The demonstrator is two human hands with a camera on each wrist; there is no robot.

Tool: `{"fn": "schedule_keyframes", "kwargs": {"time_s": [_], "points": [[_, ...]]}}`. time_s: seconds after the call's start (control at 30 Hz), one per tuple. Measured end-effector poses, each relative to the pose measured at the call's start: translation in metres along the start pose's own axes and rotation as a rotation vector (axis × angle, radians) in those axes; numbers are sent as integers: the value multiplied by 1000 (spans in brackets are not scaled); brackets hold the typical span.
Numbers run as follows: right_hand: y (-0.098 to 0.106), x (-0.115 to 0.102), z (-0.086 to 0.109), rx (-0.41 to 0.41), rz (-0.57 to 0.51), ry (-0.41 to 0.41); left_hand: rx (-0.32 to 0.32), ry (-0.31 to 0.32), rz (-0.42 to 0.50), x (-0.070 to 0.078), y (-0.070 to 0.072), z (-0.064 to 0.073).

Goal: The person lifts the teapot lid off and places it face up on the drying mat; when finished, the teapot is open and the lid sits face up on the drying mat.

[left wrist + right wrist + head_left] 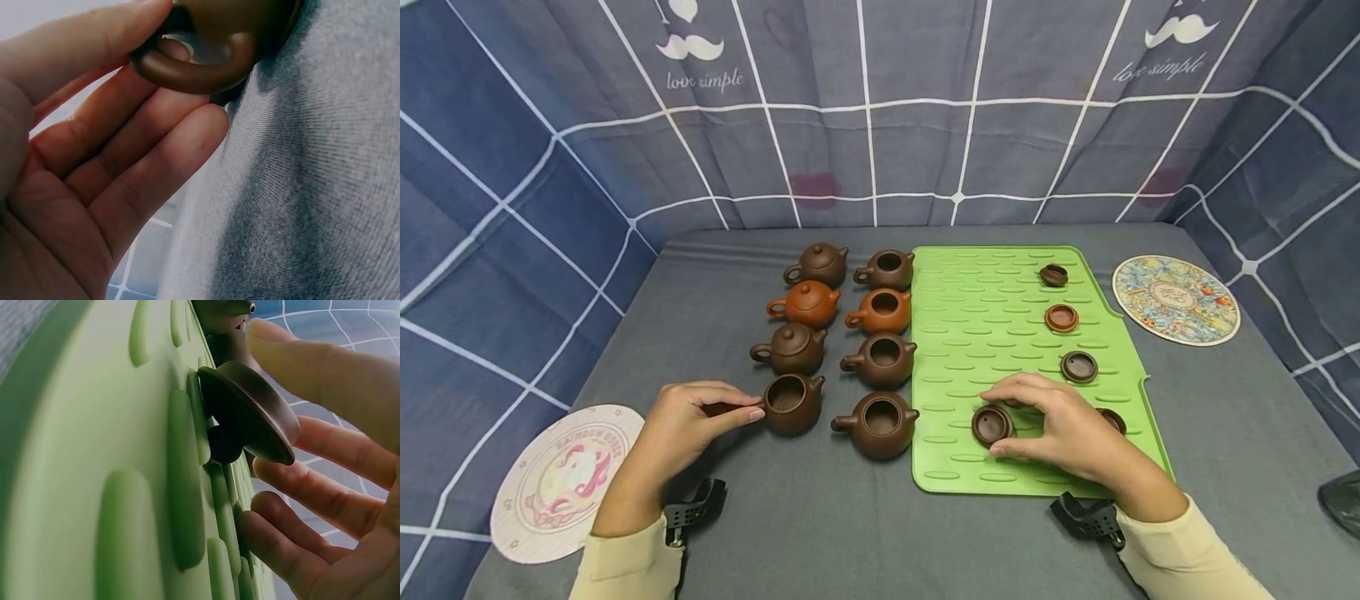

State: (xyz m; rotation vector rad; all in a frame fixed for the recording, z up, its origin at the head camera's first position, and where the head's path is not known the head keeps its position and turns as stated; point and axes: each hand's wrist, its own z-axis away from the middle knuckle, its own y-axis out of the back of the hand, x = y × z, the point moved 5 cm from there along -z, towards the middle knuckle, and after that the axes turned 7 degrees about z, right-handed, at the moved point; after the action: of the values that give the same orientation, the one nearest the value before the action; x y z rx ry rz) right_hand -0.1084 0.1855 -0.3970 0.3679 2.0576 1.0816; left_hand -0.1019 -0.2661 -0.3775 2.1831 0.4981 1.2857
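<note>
My left hand (692,423) pinches the handle (200,76) of a dark brown teapot (797,417) between thumb and fingers. This teapot stands lidless at the near end of the left column. Over the green mat, my right hand (1060,421) has its thumb and fingers spread around a dark brown teapot lid (992,426). In the right wrist view that lid (253,412) tilts upside down, knob against the mat; the thumb is apart from it, and finger contact is unclear. Another lid (1112,420) is partly hidden behind the right hand.
Three lidded teapots, one orange (808,304), stand beyond the held one. Beside them runs a column of lidless teapots (883,360). More upturned lids (1078,367) lie along the right of the green mat (940,479). Round mats (1176,300) lie at both sides.
</note>
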Motion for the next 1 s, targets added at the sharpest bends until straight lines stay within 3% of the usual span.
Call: {"fn": "schedule_keyframes", "kwargs": {"time_s": [0.3, 0.4, 0.53, 0.73, 0.9, 1.0], "points": [[5, -2, 1, 62, 29, 3, -38, 47, 3, -3, -4, -3], [7, -3, -2, 81, 40, 17, -39, 108, 47, -6, -2, -4], [11, -7, -10, 85, 55, 41, 11, 213, 131, -8, 4, -5], [22, -21, -31, 120, 108, 104, 113, 278, 98, 1, 14, -12], [30, -33, -61, 104, 157, 160, 175, 257, 19, 19, 26, -30], [32, -42, -81, 74, 164, 194, 178, 251, 17, 24, 32, -43]]}}
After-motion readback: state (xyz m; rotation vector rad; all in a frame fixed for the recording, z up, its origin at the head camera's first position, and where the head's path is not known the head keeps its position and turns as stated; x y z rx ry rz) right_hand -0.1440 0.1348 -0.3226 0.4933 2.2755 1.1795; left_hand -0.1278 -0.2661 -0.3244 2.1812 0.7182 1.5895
